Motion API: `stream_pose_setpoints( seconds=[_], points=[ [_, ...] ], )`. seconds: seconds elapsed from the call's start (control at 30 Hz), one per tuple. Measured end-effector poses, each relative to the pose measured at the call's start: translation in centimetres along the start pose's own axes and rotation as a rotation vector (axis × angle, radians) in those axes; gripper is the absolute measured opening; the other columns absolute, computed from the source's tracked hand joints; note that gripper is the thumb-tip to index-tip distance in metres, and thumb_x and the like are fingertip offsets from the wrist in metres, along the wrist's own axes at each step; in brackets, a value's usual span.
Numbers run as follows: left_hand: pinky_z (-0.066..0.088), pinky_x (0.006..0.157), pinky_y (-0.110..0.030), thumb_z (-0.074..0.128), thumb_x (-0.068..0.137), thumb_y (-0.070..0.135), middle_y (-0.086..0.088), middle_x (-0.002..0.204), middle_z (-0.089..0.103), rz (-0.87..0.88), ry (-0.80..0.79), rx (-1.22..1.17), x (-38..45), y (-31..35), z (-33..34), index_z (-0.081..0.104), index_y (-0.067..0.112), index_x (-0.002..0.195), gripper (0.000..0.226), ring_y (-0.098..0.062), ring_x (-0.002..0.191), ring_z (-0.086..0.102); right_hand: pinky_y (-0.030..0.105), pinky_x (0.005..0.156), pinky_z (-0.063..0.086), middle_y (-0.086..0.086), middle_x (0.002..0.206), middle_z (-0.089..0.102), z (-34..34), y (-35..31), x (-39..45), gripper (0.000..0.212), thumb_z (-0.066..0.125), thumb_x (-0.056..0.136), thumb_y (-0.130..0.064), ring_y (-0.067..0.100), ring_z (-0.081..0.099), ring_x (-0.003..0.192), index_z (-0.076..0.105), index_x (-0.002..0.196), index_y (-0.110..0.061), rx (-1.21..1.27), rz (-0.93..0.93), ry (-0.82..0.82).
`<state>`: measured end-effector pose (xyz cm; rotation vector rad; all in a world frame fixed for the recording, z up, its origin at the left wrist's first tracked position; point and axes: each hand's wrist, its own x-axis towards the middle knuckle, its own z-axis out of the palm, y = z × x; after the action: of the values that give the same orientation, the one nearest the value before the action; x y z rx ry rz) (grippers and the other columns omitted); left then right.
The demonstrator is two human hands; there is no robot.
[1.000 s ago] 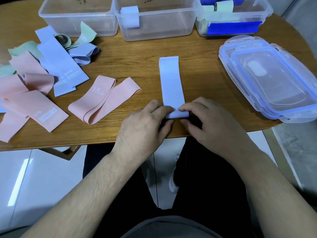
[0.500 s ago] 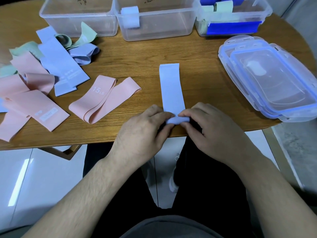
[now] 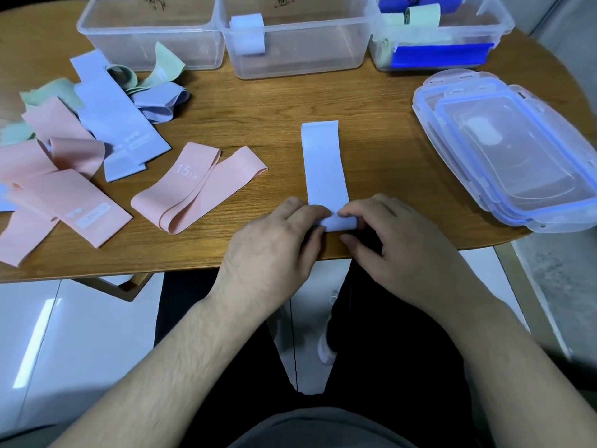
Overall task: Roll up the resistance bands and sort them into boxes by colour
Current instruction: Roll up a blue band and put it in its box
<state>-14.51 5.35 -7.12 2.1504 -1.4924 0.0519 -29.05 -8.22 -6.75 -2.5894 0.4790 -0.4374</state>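
A lavender resistance band (image 3: 324, 163) lies flat on the wooden table (image 3: 277, 101), running away from me. Its near end is curled into a small roll at the table's front edge. My left hand (image 3: 274, 247) and my right hand (image 3: 397, 244) both pinch that roll with fingers and thumbs. Three clear boxes stand at the back: the left box (image 3: 151, 43) looks empty, the middle box (image 3: 297, 50) holds a rolled lavender band (image 3: 247, 32), and the right box (image 3: 439, 43) holds green rolls and a dark blue band.
Loose pink, lavender and green bands are heaped at the left (image 3: 64, 150). A folded pink band marked 15 LB (image 3: 193, 189) lies left of my hands. Stacked clear lids with blue rims (image 3: 510, 153) sit at the right.
The roll at the near end has grown and the flat part of the lavender band has shortened, its far end sliding toward me. Both hands stay at the table's front edge.
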Motion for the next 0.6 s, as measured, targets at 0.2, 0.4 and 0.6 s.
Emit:
stream_pose_setpoints(
  seconds=[0.2,0.4,0.6],
  points=[
    [0.052,0.055,-0.033,0.05,0.093,0.036,0.008,0.106,0.061,-0.002,-0.021,-0.008,0.13,-0.07,0.01,0.063,0.027,0.12,0.032,-0.02,0.084,0.066,0.03,0.074,0.047,-0.006,0.102,0.058,0.06,0.16,0.48,0.022,0.061,0.095,-0.02,0.014,0.054,0.093,0.061,0.117,-0.018,-0.006,-0.012,-0.004],
    [0.05,0.052,-0.033,0.053,0.091,0.034,0.006,0.103,0.059,0.005,-0.027,0.017,0.29,-0.14,0.19,0.061,0.026,0.117,0.028,-0.023,0.079,0.065,0.03,0.074,0.047,-0.004,0.101,0.059,0.14,0.34,0.71,0.022,0.059,0.097,-0.022,0.016,0.056,0.092,0.063,0.118,-0.017,-0.001,-0.005,0.0],
    [0.051,0.053,-0.036,0.048,0.094,0.037,0.006,0.107,0.059,-0.023,-0.036,0.007,0.43,-0.11,0.31,0.062,0.027,0.119,0.03,-0.024,0.08,0.066,0.029,0.074,0.044,-0.006,0.103,0.058,-0.17,0.35,0.73,0.029,0.062,0.094,-0.022,0.014,0.053,0.094,0.059,0.123,-0.021,-0.005,0.004,-0.022]
  ],
)
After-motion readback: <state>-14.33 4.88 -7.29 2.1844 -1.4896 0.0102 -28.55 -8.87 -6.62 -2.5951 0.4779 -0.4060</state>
